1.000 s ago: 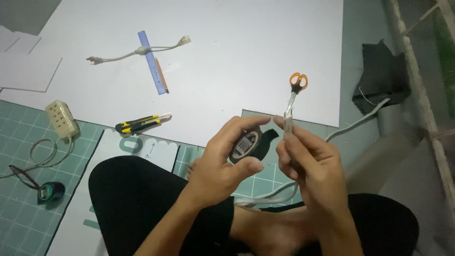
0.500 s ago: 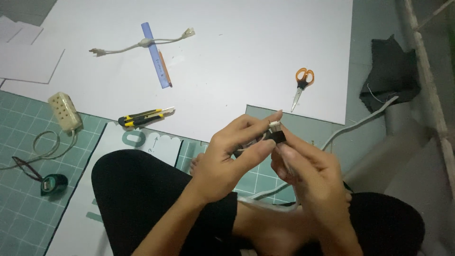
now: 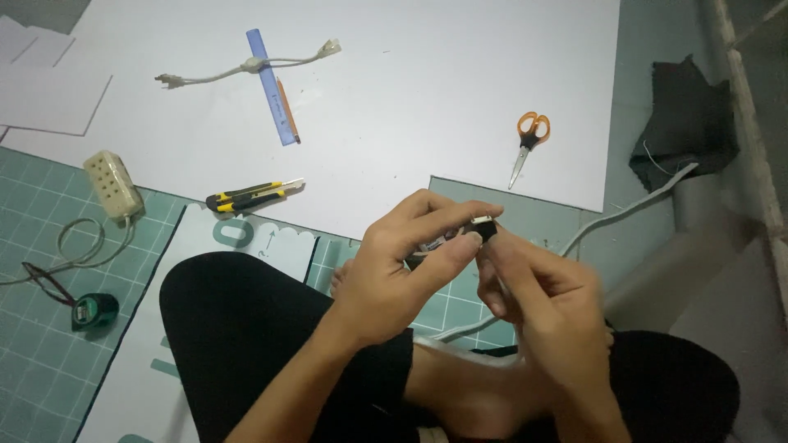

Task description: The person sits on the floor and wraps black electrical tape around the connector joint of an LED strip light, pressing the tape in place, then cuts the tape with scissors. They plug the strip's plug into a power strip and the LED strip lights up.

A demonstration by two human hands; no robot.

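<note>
My left hand [image 3: 402, 262] and my right hand [image 3: 542, 287] meet above my crossed legs, both pinching one small black device [image 3: 483, 227] with a light metal end. My left thumb and fingers wrap its left side, so most of it is hidden. My right fingers grip it from the right and below. A thin white cable [image 3: 611, 217] runs off to the right behind my hands; whether it joins the device is hidden.
A large white board [image 3: 410, 98] lies on a green cutting mat [image 3: 49, 328]. On it are orange-handled scissors [image 3: 527, 141], a blue ruler [image 3: 271, 86] with a pencil, a white cord [image 3: 246, 67] and a yellow utility knife [image 3: 250, 195]. A beige power strip [image 3: 111, 184] sits left, black cloth [image 3: 685, 127] right.
The device was held flatter in my left hand with a thin tool in my right. Both hands have closed together on it and the view has shifted down slightly.
</note>
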